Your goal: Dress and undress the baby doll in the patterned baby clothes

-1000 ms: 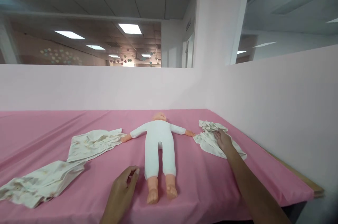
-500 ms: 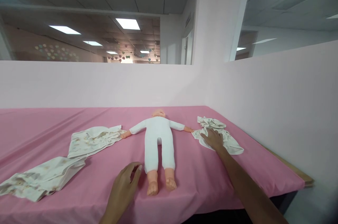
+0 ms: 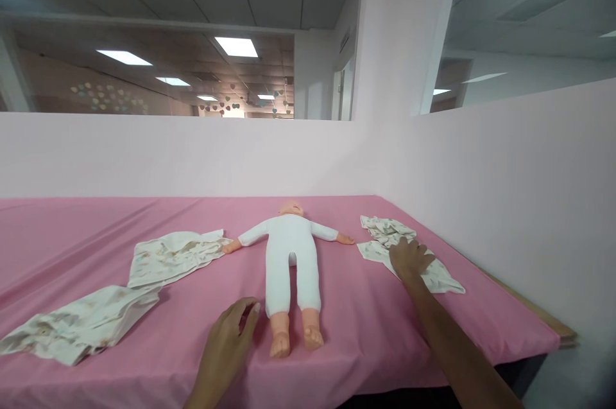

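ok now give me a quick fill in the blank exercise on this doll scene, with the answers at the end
1. The doll has a body coloured ____.
2. The tablecloth under it is coloured ____.
3. The hand at the crumpled cloth is the person's ____ one.
4. The other patterned clothes lie on the ____ side of the picture.

Missing words: white; pink; right; left.
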Motion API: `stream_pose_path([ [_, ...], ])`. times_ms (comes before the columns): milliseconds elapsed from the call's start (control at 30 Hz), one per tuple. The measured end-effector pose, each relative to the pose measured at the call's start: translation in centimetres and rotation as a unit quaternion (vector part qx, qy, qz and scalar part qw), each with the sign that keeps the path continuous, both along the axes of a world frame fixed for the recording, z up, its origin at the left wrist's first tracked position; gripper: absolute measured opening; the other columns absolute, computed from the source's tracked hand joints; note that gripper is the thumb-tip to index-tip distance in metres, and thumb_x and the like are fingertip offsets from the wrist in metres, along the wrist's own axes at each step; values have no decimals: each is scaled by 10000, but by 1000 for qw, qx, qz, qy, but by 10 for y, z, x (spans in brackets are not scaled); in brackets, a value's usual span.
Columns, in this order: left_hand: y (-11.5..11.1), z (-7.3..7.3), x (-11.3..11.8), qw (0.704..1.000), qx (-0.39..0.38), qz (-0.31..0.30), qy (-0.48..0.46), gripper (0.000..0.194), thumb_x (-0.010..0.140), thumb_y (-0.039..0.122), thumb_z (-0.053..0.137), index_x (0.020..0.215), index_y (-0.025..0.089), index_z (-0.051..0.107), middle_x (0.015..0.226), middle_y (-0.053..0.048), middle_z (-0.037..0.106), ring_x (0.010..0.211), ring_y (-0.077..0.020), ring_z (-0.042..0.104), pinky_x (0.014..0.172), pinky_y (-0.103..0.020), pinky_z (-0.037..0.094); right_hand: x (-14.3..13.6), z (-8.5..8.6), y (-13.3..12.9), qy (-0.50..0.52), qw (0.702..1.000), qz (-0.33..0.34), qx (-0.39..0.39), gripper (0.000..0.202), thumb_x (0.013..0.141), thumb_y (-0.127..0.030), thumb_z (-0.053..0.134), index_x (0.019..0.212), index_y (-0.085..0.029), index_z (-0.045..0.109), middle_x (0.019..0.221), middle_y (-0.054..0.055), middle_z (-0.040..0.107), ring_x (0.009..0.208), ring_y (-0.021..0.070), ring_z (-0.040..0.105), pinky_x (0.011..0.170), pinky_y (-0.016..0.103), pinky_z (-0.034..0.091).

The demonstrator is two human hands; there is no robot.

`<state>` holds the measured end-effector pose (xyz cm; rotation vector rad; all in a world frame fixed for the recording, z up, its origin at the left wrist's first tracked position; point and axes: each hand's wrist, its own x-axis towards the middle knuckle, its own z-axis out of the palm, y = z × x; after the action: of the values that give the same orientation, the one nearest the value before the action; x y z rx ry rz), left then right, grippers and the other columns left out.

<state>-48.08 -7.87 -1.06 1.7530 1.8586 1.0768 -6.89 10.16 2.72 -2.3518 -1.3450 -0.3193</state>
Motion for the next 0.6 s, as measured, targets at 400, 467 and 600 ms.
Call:
stream_pose_path([
  [400, 0, -2, 0, 1000, 20, 4, 23, 418, 935, 516, 339, 1048, 259, 649, 1088, -35, 691, 991, -233, 615, 843, -331, 462, -13, -10, 3, -16, 990, 131, -50, 474, 893, -489, 484, 1231, -164, 551, 1260, 163, 545, 1204, 339, 446, 1015, 511, 270],
  [467, 0, -1, 0, 999, 23, 6, 26, 414, 937, 508, 341, 1051, 256, 649, 1084, -38, 693, 984, -231, 622, 844, -328, 461, -12, -10, 4, -12, 991, 115, -61, 403, 901, -403, 478, 1213, -160, 557, 1247, 161, 555, 1198, 326, 459, 1002, 496, 285],
  [600, 1, -2, 0, 999, 29, 7, 27, 405, 932, 513, 349, 1036, 264, 650, 1051, -22, 699, 960, -222, 625, 828, -316, 466, -7, -9, 6, -2, 995, 76, -59, 340, 879, -169, 426, 1184, -137, 572, 1200, 175, 572, 1169, 322, 485, 967, 500, 303],
])
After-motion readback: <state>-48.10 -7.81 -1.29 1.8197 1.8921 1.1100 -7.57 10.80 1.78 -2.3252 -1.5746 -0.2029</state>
